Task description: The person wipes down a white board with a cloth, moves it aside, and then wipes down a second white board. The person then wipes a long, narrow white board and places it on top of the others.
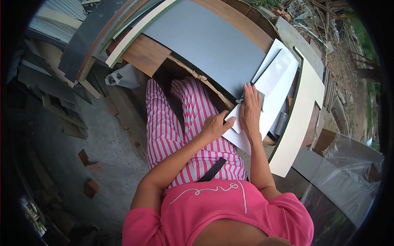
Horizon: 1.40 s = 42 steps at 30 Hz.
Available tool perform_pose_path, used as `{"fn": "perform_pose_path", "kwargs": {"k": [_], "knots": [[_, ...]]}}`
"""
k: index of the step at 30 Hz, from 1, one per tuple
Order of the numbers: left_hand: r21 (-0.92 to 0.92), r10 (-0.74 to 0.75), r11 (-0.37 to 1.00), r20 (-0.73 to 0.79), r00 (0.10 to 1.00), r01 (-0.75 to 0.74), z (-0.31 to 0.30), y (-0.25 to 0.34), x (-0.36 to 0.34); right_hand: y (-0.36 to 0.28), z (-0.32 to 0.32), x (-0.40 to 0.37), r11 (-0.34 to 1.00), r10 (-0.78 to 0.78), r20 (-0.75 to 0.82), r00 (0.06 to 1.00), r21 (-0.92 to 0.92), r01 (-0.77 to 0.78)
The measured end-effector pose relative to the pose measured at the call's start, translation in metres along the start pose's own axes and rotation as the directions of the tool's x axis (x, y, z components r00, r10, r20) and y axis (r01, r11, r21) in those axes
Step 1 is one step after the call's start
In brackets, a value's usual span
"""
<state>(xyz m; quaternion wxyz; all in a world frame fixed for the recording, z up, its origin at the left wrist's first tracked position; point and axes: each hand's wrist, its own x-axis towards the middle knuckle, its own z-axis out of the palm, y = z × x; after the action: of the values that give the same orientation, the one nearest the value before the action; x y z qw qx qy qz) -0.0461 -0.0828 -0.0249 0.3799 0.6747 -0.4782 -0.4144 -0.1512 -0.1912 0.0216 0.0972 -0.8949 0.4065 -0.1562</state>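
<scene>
White, smooth, flat sheets (279,86) lay overlapped, slanting from the right end of the grey-topped surface (205,37) to the pink-and-white striped trousers (197,110). The left hand (218,126) pinched their near corner between thumb and fingers. The right hand (251,110) rested palm down on them, fingers extended close together, beside a long cream panel (299,119).

Brown table (236,16), large grey panel (205,41) on top, overlapping white sheets (279,84)
</scene>
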Motion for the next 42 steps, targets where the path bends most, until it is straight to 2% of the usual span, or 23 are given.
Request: {"fn": "perform_pose_path", "kwargs": {"k": [1, 3, 6, 10, 11, 13, 15, 18, 20, 22, 25, 27, 29, 30, 33, 36, 38, 40, 42], "knots": [[0.022, 0.015, 1.0, -0.045, 0.999, -0.014, -0.001, 0.002, 0.0, -0.003, -0.001, -0.009, 1.0, -0.022, 0.022, 1.0, 0.014, 0.021], [0.007, -0.013, 1.0, -0.005, 1.0, 0.013, -0.004, 0.006, 0.0, 0.002, -0.001, -0.009, 0.999, -0.04, 0.036, 0.999, 0.03, 0.039], [-0.026, -0.021, 0.999, 0.05, 0.999, 0.022, -0.006, 0.006, 0.002, 0.051, 0.0, 0.041, 0.999, -0.026, -0.06, 0.998, -0.031, 0.024], [-0.041, -0.049, 0.998, 0.055, 0.997, 0.051, -0.005, 0.006, 0.0, 0.175, 0.018, 0.147, 0.983, 0.085, -0.225, 0.971, -0.14, -0.118], [-0.032, -0.036, 0.999, 0.043, 0.998, 0.037, -0.004, 0.005, 0.0, 0.206, 0.021, 0.172, 0.961, 0.161, -0.23, 0.96, -0.184, -0.205], [-0.021, -0.049, 0.999, 0.041, 0.998, 0.05, -0.004, 0.005, 0.0, 0.241, 0.015, 0.205, 0.948, 0.266, -0.21, 0.941, -0.119, -0.294], [-0.01, -0.064, 0.998, 0.037, 0.997, 0.065, -0.006, 0.006, 0.0, 0.243, 0.015, 0.214, 0.944, 0.301, -0.191, 0.934, -0.077, -0.32], [0.014, -0.06, 0.998, 0.065, 0.996, 0.059, -0.008, 0.009, 0.001, 0.204, 0.009, 0.184, 0.913, 0.382, -0.209, 0.9, -0.064, -0.403], [0.001, -0.039, 0.999, 0.05, 0.998, 0.039, -0.005, 0.005, 0.0, 0.186, 0.021, 0.143, 0.985, 0.136, -0.33, 0.934, -0.058, -0.164], [-0.016, -0.05, 0.999, 0.059, 0.997, 0.051, -0.005, 0.005, 0.0, 0.111, 0.01, 0.081, 0.981, 0.192, -0.246, 0.95, 0.023, -0.192], [-0.032, -0.018, 0.999, 0.033, 0.999, 0.019, -0.006, 0.01, 0.001, 0.022, -0.003, -0.01, 0.991, 0.123, -0.092, 0.988, 0.065, -0.117], [-0.051, 0.0, 0.999, -0.004, 1.0, 0.0, -0.003, 0.006, 0.001, -0.011, -0.003, -0.058, 0.994, 0.063, -0.018, 0.998, 0.095, -0.061], [-0.068, 0.012, 0.998, -0.009, 1.0, -0.013, -0.003, 0.008, 0.002, -0.016, -0.006, -0.068, 0.991, 0.04, 0.048, 0.998, 0.128, -0.046], [-0.084, 0.02, 0.996, -0.027, 0.999, -0.022, -0.004, 0.009, 0.001, -0.009, -0.008, -0.06, 0.99, 0.049, 0.049, 0.998, 0.128, -0.055], [-0.084, -0.009, 0.996, 0.022, 1.0, 0.011, -0.006, 0.012, 0.001, 0.046, -0.004, 0.006, 0.994, 0.102, -0.104, 0.989, 0.045, -0.098], [-0.036, -0.016, 0.999, 0.004, 1.0, 0.016, -0.001, 0.004, 0.001, 0.147, 0.013, 0.095, 0.983, 0.165, -0.276, 0.947, -0.029, -0.18], [0.009, -0.009, 1.0, -0.018, 1.0, 0.009, -0.001, 0.002, 0.001, 0.217, 0.024, 0.152, 0.976, 0.212, -0.364, 0.907, 0.027, -0.217], [-0.035, -0.022, 0.999, 0.031, 0.999, 0.023, -0.005, 0.006, 0.0, 0.236, 0.016, 0.186, 0.946, 0.323, -0.316, 0.892, 0.069, -0.317], [-0.037, -0.018, 0.999, 0.023, 1.0, 0.019, -0.005, 0.007, -0.001, 0.234, 0.017, 0.187, 0.942, 0.331, -0.284, 0.9, 0.037, -0.335]]}}
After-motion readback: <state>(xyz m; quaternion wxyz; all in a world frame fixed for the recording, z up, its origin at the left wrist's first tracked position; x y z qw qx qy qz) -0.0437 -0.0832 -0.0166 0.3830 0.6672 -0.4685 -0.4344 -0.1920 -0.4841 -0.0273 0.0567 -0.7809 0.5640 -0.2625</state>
